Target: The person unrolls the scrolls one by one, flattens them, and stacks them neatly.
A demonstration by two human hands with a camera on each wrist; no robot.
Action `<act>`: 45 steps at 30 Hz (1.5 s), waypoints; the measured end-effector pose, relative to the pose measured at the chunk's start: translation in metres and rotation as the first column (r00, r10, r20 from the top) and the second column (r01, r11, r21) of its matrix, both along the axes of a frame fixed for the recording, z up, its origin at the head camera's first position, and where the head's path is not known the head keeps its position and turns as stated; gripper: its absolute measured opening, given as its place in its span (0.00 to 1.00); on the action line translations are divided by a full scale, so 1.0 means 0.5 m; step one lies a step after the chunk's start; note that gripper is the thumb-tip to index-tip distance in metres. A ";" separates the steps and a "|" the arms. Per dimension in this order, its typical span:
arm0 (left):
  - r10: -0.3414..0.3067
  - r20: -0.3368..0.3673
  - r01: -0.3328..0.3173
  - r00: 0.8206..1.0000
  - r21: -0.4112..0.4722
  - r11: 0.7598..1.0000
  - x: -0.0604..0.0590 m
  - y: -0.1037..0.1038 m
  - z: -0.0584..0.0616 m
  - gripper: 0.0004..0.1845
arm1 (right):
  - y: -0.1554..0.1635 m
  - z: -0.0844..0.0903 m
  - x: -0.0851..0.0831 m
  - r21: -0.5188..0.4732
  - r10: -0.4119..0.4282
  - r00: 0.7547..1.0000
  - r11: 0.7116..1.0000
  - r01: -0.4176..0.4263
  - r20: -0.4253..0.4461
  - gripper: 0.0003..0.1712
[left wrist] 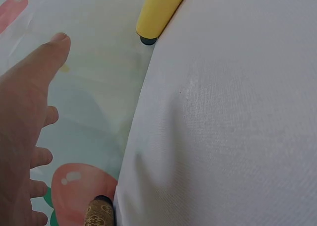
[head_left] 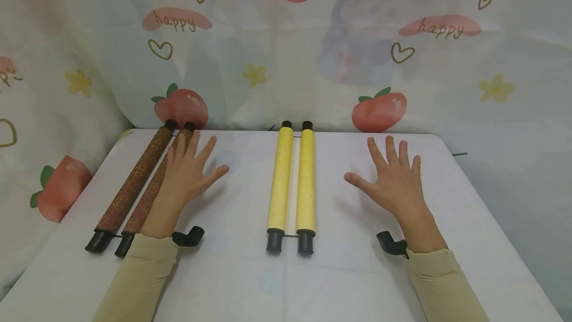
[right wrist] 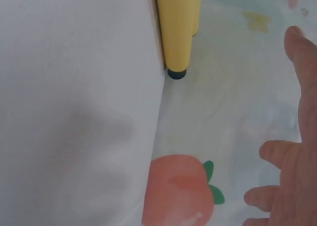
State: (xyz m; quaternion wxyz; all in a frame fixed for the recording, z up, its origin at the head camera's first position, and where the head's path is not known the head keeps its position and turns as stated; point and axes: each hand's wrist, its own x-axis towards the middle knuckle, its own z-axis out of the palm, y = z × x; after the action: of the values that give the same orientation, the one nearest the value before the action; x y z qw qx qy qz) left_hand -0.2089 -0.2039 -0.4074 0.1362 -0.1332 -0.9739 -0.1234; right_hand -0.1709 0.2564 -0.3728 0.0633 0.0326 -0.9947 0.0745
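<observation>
From the head view, I read both hands as spread flat, palms down, holding nothing. My left hand [head_left: 187, 170] sits left of centre in the frame, fingers fanned, its outer edge over or touching the nearer roller of the brown scroll [head_left: 136, 185]; I cannot tell contact from overlap here. My right hand [head_left: 393, 180] sits right of centre, fingers fanned, on or just above bare table [head_left: 447, 173], well apart from any object.

The yellow scroll [head_left: 292, 188] lies at frame centre between the two hands, rolled shut, its two rollers side by side and touching, black end caps toward the lower and upper ends. The brown scroll lies at the left of the frame, angled, also rolled shut with both rollers together.

In the left wrist view, the left hand [left wrist: 25, 137] shows open fingers at the left edge, with the yellow scroll [left wrist: 158, 10] end at top. In the right wrist view, the right hand [right wrist: 292, 161] shows open at the right edge, the yellow scroll [right wrist: 178, 28] end at top centre.

Judged step: start position, nothing grasped. The next move likely calls for each hand to close on one roller and for the pair to be drawn apart evenly.

A strawberry-print cloth [head_left: 286, 39] hangs behind.
</observation>
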 end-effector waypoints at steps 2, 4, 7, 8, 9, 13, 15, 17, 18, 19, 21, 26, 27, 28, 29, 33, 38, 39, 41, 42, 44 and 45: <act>-0.001 0.002 0.001 1.000 0.003 1.000 0.000 -0.001 0.000 0.46 | 0.000 0.000 0.000 -0.001 0.003 1.000 1.000 -0.003 0.002 0.64; -0.001 0.002 0.001 1.000 0.004 1.000 0.001 -0.002 0.000 0.46 | -0.001 0.001 0.000 -0.002 0.006 1.000 1.000 -0.006 0.006 0.64; -0.003 -0.006 0.003 1.000 0.000 1.000 0.000 -0.002 0.001 0.46 | -0.002 0.001 0.000 -0.008 0.013 1.000 1.000 -0.013 0.010 0.64; -0.005 -0.010 0.005 1.000 -0.006 1.000 0.000 -0.001 0.001 0.46 | -0.003 0.001 0.000 -0.013 0.019 1.000 1.000 -0.018 0.012 0.63; -0.006 -0.011 0.006 1.000 -0.015 1.000 -0.001 0.001 0.001 0.46 | -0.004 0.002 0.000 -0.018 0.027 1.000 0.999 -0.027 0.012 0.63; -0.044 -0.007 0.044 0.999 -0.056 0.997 -0.001 0.017 0.002 0.46 | -0.006 0.004 0.002 -0.066 0.121 0.993 0.991 -0.121 0.005 0.58; -0.090 0.002 0.090 0.996 -0.058 0.994 0.004 0.031 0.001 0.45 | -0.009 0.005 0.008 -0.123 0.209 0.978 0.971 -0.208 0.003 0.53; -0.160 -0.002 0.160 0.987 -0.040 0.986 0.013 0.049 0.002 0.44 | -0.017 0.008 0.014 -0.188 0.305 0.952 0.935 -0.300 -0.001 0.47; -0.203 -0.008 0.203 0.979 -0.029 0.979 0.018 0.060 0.003 0.43 | -0.023 0.011 0.018 -0.218 0.350 0.937 0.914 -0.342 -0.001 0.45; -0.251 -0.017 0.251 0.968 -0.022 0.968 0.024 0.072 0.004 0.42 | -0.029 0.014 0.021 -0.241 0.394 0.919 0.892 -0.383 0.000 0.43; -0.347 -0.022 0.347 0.938 -0.011 0.938 0.039 0.097 0.007 0.41 | -0.044 0.020 0.026 -0.248 0.471 0.882 0.854 -0.457 -0.005 0.42; -0.546 0.003 0.545 0.838 -0.057 0.836 0.074 0.150 0.010 0.38 | -0.073 0.026 0.043 -0.179 0.610 0.792 0.777 -0.604 -0.024 0.40; -0.572 0.009 0.571 0.820 -0.073 0.818 0.079 0.158 0.010 0.37 | -0.076 0.024 0.048 -0.166 0.629 0.777 0.763 -0.625 -0.030 0.40; -0.597 0.010 0.596 0.802 -0.080 0.799 0.083 0.163 0.010 0.37 | -0.079 0.022 0.053 -0.154 0.647 0.761 0.749 -0.644 -0.037 0.39; -0.617 0.014 0.615 0.787 -0.088 0.783 0.087 0.168 0.010 0.36 | -0.082 0.019 0.059 -0.148 0.661 0.750 0.738 -0.658 -0.038 0.39; -0.657 0.039 0.656 0.753 -0.124 0.745 0.101 0.174 0.004 0.36 | -0.088 0.005 0.076 -0.160 0.677 0.734 0.720 -0.675 -0.048 0.39; -0.673 0.091 0.678 0.734 -0.156 0.718 0.119 0.177 -0.005 0.35 | -0.097 -0.016 0.091 -0.153 0.706 0.705 0.691 -0.707 -0.069 0.40; -0.670 0.098 0.676 0.736 -0.160 0.719 0.121 0.178 -0.004 0.34 | -0.100 -0.018 0.094 -0.149 0.716 0.695 0.682 -0.716 -0.066 0.40; -0.660 0.114 0.669 0.743 -0.170 0.724 0.125 0.178 -0.003 0.33 | -0.105 -0.020 0.097 -0.137 0.732 0.680 0.670 -0.730 -0.045 0.40; -0.655 0.123 0.666 0.746 -0.172 0.726 0.126 0.178 -0.002 0.32 | -0.108 -0.020 0.098 -0.139 0.735 0.677 0.668 -0.731 -0.025 0.40; -0.647 0.148 0.663 0.748 -0.174 0.728 0.128 0.179 0.001 0.29 | -0.113 -0.021 0.102 -0.148 0.736 0.677 0.672 -0.725 0.028 0.40; -0.646 0.162 0.666 0.746 -0.173 0.726 0.129 0.179 0.001 0.28 | -0.115 -0.021 0.103 -0.152 0.735 0.676 0.675 -0.722 0.056 0.40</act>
State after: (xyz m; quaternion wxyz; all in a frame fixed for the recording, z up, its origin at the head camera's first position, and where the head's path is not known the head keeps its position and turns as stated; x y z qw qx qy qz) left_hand -0.1442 -0.1144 -0.4067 0.0240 -0.4772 -0.8763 -0.0611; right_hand -0.1192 0.1989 -0.3834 -0.0261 0.4186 -0.8948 0.1532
